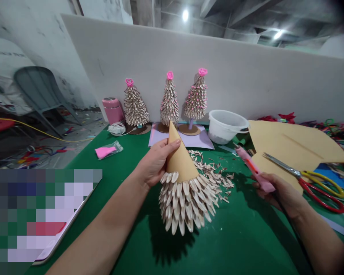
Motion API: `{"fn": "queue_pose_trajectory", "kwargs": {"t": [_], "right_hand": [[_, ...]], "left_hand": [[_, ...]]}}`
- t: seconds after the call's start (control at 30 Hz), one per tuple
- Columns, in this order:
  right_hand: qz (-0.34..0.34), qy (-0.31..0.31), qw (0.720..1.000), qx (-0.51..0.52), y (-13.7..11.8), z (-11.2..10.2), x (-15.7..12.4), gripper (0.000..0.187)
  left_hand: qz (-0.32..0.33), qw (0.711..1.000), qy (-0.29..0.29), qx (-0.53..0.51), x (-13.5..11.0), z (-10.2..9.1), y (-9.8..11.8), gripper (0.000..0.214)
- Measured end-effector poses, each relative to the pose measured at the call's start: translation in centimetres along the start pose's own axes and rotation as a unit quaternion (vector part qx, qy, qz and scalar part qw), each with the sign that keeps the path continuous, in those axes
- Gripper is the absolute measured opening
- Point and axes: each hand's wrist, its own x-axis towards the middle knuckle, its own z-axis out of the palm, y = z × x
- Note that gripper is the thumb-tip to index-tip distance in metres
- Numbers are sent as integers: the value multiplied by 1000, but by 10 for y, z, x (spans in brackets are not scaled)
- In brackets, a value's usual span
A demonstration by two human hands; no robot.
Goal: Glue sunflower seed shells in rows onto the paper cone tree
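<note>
My left hand (157, 162) grips a tan paper cone (179, 158) near its upper part, thumb across the front. Overlapping rows of pale seed shells (186, 200) cover the cone's lower half, while its upper half is bare. The cone is held above the green table, its tip leaning away from me. In my right hand (281, 191) is a pink hot glue gun (255, 168), its nozzle pointing up and to the left, apart from the cone. Loose seed shells (215, 173) lie scattered just behind and right of the cone.
Three shell-covered trees (169, 101) with pink tops stand at the back by a white board (232, 76). Red-and-yellow scissors (304, 177) rest on tan paper (292, 141) at right. A white bucket (226, 126), pink packet (107, 151), coiled white cable (116, 128) and pink cylinder (112, 110) stand around.
</note>
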Motion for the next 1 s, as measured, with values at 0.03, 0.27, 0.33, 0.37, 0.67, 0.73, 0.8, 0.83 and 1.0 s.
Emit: {"fn": "queue_pose_trajectory", "kwargs": {"t": [0.03, 0.27, 0.33, 0.37, 0.67, 0.73, 0.8, 0.83, 1.0], "right_hand": [[14, -16, 1000, 17, -3, 3, -1, 22], [8, -15, 999, 34, -15, 17, 8, 32], [-9, -7, 1000, 21, -19, 23, 8, 30], [-14, -4, 1000, 13, -21, 26, 6, 30], [10, -65, 997, 29, -30, 66, -27, 29], [11, -74, 997, 36, -28, 72, -31, 28], [9, -84, 996, 43, -28, 77, -34, 29], [8, -88, 995, 47, -28, 79, -35, 29], [16, -104, 992, 72, -32, 83, -39, 27]], "left_hand": [[-2, 1000, -1, -1, 0, 0, 0, 13], [-12, 1000, -26, -8, -2, 2, -2, 12], [-27, 998, -53, -32, -4, 5, -3, 12], [-37, 996, -69, -49, -6, 7, -4, 12], [-74, 972, -163, -152, -9, 19, -29, 17], [-71, 968, -175, -163, -9, 20, -33, 17], [-67, 966, -181, -173, -10, 21, -34, 18], [-67, 965, -182, -177, -10, 21, -34, 18], [-75, 968, -166, -173, -8, 20, -34, 19]]}}
